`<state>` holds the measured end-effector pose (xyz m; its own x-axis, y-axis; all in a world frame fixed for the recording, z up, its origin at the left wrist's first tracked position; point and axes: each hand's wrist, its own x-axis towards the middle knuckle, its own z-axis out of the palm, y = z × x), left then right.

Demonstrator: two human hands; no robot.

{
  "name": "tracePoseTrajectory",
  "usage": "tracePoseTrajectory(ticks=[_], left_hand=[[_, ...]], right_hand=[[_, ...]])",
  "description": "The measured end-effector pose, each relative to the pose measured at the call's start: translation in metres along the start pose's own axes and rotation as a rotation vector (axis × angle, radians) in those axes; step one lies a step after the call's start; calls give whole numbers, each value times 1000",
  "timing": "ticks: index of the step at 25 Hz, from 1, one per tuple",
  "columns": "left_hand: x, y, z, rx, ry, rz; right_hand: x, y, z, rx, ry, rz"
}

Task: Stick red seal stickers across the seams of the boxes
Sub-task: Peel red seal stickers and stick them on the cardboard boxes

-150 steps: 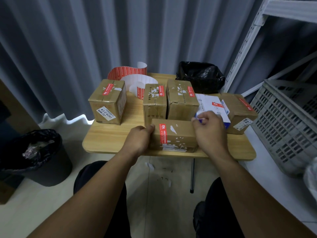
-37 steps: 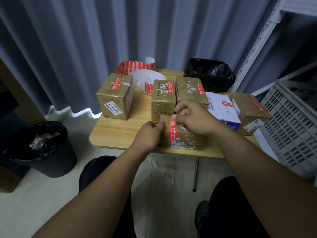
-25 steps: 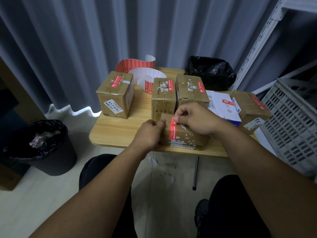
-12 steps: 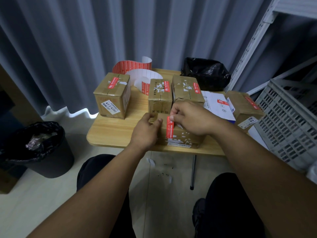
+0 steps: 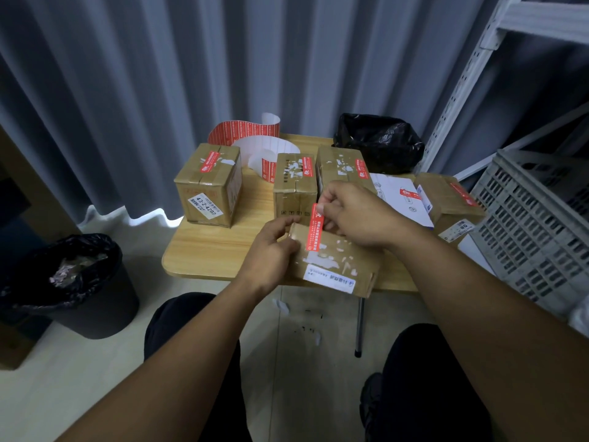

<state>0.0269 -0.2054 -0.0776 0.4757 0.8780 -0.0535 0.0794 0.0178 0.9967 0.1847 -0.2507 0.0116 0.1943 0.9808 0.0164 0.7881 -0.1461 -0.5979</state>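
My left hand (image 5: 274, 247) reaches in from the lower left of the frame. Its fingers are curled against the left end of the front box (image 5: 338, 260) and the thumb stretches along the far edge, so I grip the box. My right hand (image 5: 353, 215) comes across from the lower right, knuckles up, with thumb and forefinger pinching the upper end of the red seal sticker (image 5: 315, 229). That end stands lifted above the box's far edge, while the lower end lies on the cardboard top, left of centre.

The sticker is a narrow glossy strip with white print. The box is low, brown, matte cardboard, scarred with torn white scraps, with a white label on its near face. It sits at the near edge of the pale wood-grain table (image 5: 207, 250), mid-frame. Behind it stand taller cardboard boxes (image 5: 207, 186) bearing red strips, and a curling sticker roll (image 5: 245, 132).
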Motion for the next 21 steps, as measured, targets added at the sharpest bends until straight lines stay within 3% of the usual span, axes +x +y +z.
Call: tracePoseTrajectory(ticks=[4, 9, 13, 21], left_hand=[[-3, -6, -4, 26, -148, 15], [4, -10, -6, 338, -289, 128], [8, -11, -1, 476, -258, 208], [16, -17, 1, 502, -225, 275]], right_hand=[[6, 6, 6, 112, 17, 69], [14, 11, 6, 153, 31, 111], [15, 15, 7, 96, 13, 85], [14, 15, 6, 79, 25, 76]])
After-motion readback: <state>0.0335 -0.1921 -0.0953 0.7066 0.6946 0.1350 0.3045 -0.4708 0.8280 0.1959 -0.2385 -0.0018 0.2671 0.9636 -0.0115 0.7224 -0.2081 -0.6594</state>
